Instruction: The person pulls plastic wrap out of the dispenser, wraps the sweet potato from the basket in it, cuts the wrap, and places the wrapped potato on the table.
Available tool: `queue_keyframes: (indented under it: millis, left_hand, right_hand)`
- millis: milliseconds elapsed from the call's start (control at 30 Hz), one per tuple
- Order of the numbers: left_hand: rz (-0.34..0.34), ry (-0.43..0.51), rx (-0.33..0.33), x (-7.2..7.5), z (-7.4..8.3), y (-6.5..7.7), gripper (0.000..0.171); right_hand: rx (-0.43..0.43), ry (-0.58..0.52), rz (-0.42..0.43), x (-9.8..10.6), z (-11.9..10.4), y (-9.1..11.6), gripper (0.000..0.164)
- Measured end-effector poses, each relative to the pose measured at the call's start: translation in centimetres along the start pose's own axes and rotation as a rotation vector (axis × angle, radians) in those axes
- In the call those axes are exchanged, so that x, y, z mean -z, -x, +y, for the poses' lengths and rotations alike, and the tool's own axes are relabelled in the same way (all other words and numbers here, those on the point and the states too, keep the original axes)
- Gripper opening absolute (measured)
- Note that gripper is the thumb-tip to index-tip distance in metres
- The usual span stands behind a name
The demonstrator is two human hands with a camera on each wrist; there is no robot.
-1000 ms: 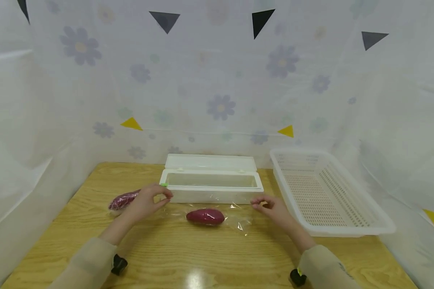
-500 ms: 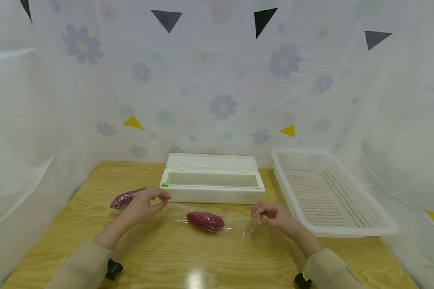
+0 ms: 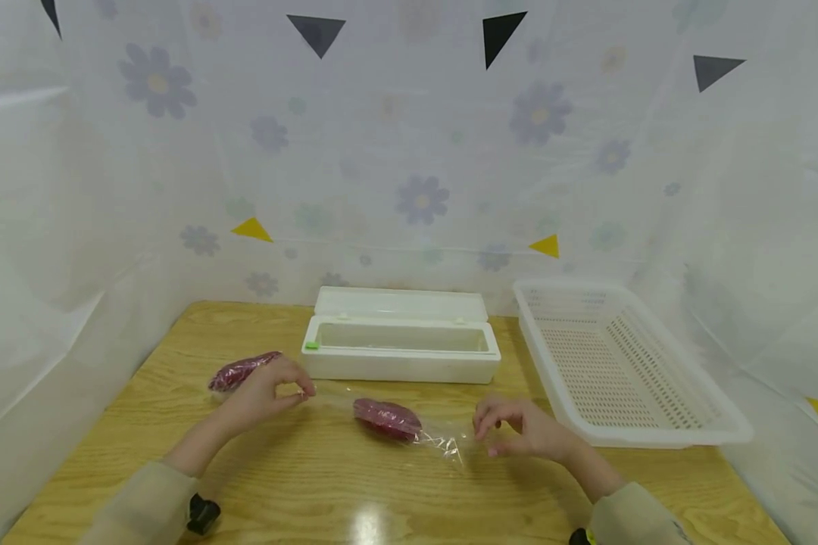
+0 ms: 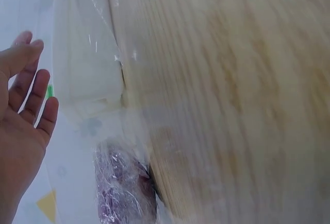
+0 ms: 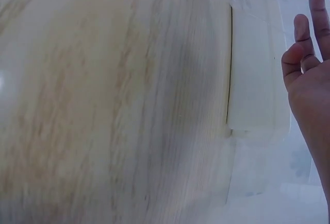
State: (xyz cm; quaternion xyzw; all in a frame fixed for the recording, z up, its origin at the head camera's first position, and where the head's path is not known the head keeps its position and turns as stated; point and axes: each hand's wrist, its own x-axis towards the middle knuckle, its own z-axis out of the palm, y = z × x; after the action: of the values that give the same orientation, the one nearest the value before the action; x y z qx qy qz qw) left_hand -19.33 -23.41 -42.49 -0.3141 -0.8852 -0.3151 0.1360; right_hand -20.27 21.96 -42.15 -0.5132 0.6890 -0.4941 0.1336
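A purple sweet potato [image 3: 387,420] lies mid-table with clear plastic wrap [image 3: 443,445] over it and trailing out on both sides. On its left, my left hand [image 3: 269,393] pinches the wrap's left end between thumb and forefinger. My right hand [image 3: 521,430] is beside the wrap's right end, thumb and forefinger apart, holding nothing I can see. Behind is a white cling-film dispenser [image 3: 402,367], lid raised, with a green slider [image 3: 311,345]. Another sweet potato, wrapped in film [image 4: 124,188], lies by my left hand and is partly hidden by it in the head view.
A white perforated plastic basket [image 3: 566,393] stands at the right of the wooden table [image 3: 354,499]. A flower-patterned sheet [image 3: 416,151] hangs behind the table, with pale sheeting on both sides.
The wrap now lies folded over the sweet potato, and its right end has dropped towards the table. My right hand has moved down, its fingers spreading off the wrap. My left hand shifted slightly left.
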Motion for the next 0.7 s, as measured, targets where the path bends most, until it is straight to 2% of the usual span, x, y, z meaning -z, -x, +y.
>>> queue_keyframes:
  millis: [133,267,333,467,567,700]
  left_hand:
    - [-0.059,0.044,-0.023,0.4,0.1,0.5,0.024]
    - [-0.11,0.065,-0.035,0.9,0.3,0.9,0.031]
    - [-0.137,0.072,-0.027,1.2,0.5,0.9,0.036]
    - [-0.16,0.102,0.005,1.7,1.7,0.4,0.046]
    - [-0.131,0.101,-0.023,1.2,2.8,-0.5,0.04]
    - [-0.088,0.044,-0.071,-0.4,4.3,-2.0,0.025]
  right_hand:
    - [0.023,0.025,-0.041,0.2,-0.5,0.0,0.031]
    - [-0.044,0.055,-0.013,0.4,-1.0,0.1,0.035]
    - [-0.099,0.084,0.037,0.5,-1.3,0.0,0.035]
    - [-0.19,0.251,0.202,-0.1,-2.0,-1.0,0.027]
    - [-0.225,0.376,0.315,-1.1,-2.6,-2.4,0.023]
    - [-0.232,0.482,0.434,-2.9,-3.4,-4.5,0.022]
